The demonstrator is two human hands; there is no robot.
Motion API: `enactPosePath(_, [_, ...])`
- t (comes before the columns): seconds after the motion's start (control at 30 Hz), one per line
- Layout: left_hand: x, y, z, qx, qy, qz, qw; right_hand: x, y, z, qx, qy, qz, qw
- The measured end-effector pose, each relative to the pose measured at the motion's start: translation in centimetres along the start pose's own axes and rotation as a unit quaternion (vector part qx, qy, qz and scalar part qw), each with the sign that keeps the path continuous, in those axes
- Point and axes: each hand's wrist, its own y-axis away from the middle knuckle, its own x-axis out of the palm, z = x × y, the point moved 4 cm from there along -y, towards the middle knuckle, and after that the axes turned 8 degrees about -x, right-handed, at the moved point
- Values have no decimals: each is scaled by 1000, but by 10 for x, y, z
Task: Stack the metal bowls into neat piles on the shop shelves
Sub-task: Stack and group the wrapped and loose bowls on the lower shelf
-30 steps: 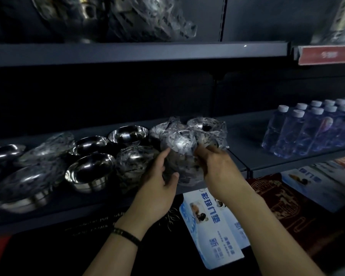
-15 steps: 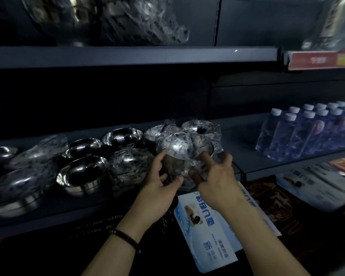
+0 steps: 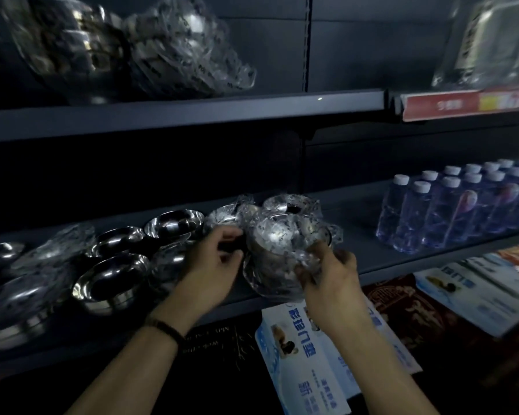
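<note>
Fingers (image 3: 318, 250) of right hand (image 3: 333, 277) pinch wrapped bowl (image 3: 274, 235) at shelf (image 3: 369, 259) front edge.

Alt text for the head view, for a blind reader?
The right hand pinches a plastic-wrapped stack of shiny metal bowls at the dark grey shelf; the left hand curls beside it. Unwrapped steel bowls sit left, clear water bottles right.

A shop — dark metal shelves (image 3: 192, 112), red price strip (image 3: 450, 104), rows of bottled water (image 3: 450, 205).
</note>
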Motion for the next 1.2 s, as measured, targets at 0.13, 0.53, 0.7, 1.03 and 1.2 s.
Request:
enactPosePath(0.13, [-16, -50, -15, 98, -223, -65, 968, 2, 4, -6, -2, -25, 8, 1000])
enactPosePath(0.53, [21, -115, 2, 65, -399, 24, 914, 0, 5, -8, -8, -58, 69, 996])
enactPosePath(0.7, [24, -120, 7, 70, -400, 16, 914, -4, 5, -10, -16, -54, 84, 995])
enactPosePath(1.03, [9, -110, 4, 73, -286, -60, 953, -6, 4, -8, -8, -64, 93, 994])
enactPosePath(1.2, [-14, -101, -26, 70, -251, -130, 957, -6, 3, -11, -4, -82, 97, 992])
